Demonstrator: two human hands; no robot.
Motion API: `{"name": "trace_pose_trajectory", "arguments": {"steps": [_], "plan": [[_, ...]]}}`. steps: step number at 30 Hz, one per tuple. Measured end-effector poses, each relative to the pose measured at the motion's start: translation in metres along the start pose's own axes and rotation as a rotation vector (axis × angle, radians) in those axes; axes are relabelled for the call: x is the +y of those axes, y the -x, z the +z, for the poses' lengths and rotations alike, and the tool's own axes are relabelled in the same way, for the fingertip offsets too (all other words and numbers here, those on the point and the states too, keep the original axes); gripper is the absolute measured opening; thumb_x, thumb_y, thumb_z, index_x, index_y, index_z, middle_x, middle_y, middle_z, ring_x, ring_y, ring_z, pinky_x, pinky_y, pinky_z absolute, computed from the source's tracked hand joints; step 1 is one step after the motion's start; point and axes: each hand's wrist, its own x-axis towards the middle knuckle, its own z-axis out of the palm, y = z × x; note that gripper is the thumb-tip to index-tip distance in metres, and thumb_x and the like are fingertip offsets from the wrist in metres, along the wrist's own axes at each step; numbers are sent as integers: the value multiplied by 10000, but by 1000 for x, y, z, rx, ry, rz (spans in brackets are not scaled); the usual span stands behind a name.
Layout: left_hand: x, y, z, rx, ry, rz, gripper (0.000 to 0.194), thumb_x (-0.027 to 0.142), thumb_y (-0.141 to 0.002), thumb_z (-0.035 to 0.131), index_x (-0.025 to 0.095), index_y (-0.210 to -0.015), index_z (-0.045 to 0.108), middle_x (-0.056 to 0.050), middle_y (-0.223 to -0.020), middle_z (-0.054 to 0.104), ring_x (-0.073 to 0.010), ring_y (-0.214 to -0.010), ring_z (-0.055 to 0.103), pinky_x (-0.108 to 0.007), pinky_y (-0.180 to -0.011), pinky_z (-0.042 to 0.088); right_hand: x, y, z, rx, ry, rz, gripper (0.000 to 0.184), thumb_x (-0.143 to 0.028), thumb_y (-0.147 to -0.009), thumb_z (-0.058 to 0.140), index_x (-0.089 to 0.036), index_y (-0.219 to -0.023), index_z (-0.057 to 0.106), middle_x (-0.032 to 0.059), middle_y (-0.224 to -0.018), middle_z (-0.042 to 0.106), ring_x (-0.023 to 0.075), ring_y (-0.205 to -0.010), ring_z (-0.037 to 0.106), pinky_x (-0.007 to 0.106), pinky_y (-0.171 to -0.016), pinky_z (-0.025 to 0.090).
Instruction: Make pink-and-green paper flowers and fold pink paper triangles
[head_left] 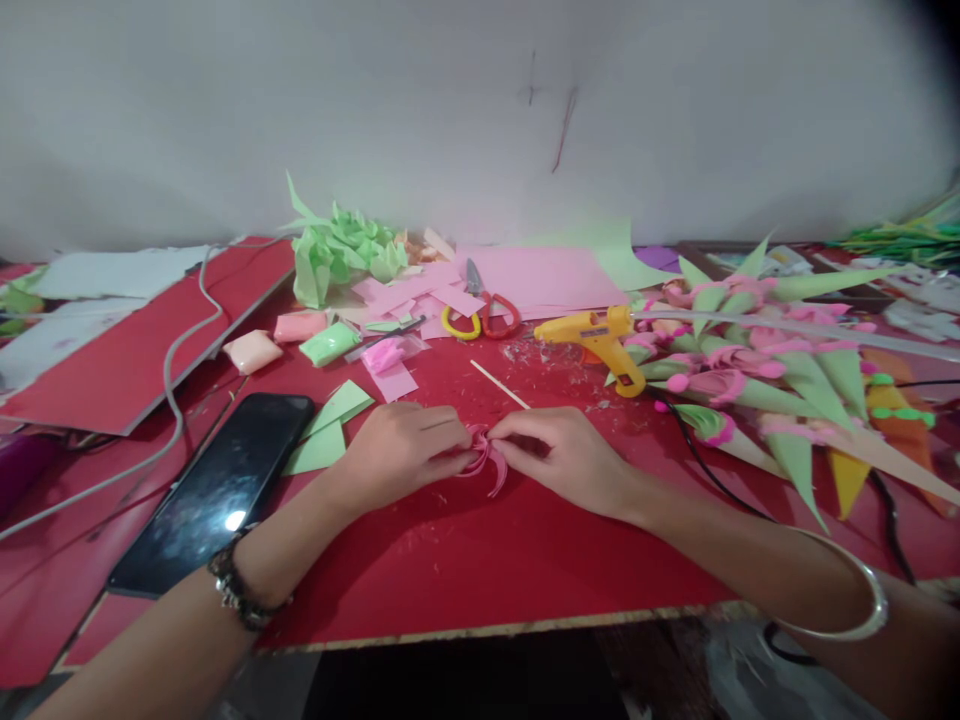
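Observation:
My left hand [401,445] and my right hand [559,452] meet at the middle of the red table top [465,560]. Both pinch a small curled pink paper strip [484,455] between their fingertips; loose pink ends hang down onto the table. A thin wooden stick [498,384] lies just behind the hands. My left wrist wears a dark bead bracelet, my right forearm a silver bangle.
A black phone [217,490] lies at the left beside green paper triangles [330,425]. A yellow glue gun [596,340], scissors [480,310], pink paper sheets [540,278], crumpled green paper [341,250] and clay packets [300,335] sit behind. Green-and-pink paper cones [765,380] fill the right. A grey cable [176,400] crosses the left.

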Motion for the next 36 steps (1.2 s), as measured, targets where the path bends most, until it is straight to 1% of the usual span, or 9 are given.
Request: {"name": "trace_pose_trajectory", "arguments": {"steps": [10,14,21,28,36], "plan": [[-1,1,2,0,17,-11,196,286,-826,450,173,-681,519,37,-613,540,-70,-544,457,-200,-500,292,-2,0,0,-23,2,13,140,-217,-808,484,-166,-768,608,-3,-698,642,78,-586,546,168,-553,370],[0,1,2,-9,16,-22,199,296,-821,456,174,-685,536,31,-619,552,-74,-550,469,-202,-500,297,-2,0,1,-34,16,30,145,-215,-804,480,-158,-770,609,-5,-649,619,72,-542,516,169,-523,350],[-2,0,1,5,33,-2,215,308,-827,455,182,-709,582,26,-644,589,-67,-549,498,-195,-499,307,1,-1,3,-65,68,41,168,-210,-797,469,-155,-772,627,12,-641,618,89,-552,518,191,-532,341],[-1,0,1,-12,18,-17,237,295,-825,450,178,-651,561,34,-581,546,-70,-520,462,-208,-492,295,-2,-2,1,-88,77,59,197,-208,-802,458,-144,-738,634,14,-614,609,85,-536,501,193,-520,321],[-1,0,3,-41,20,-39,243,277,-828,432,169,-640,541,35,-569,515,-68,-521,430,-205,-507,294,-2,-1,1,-92,66,58,195,-214,-799,463,-143,-741,635,15,-624,616,83,-528,495,196,-517,319]]}}
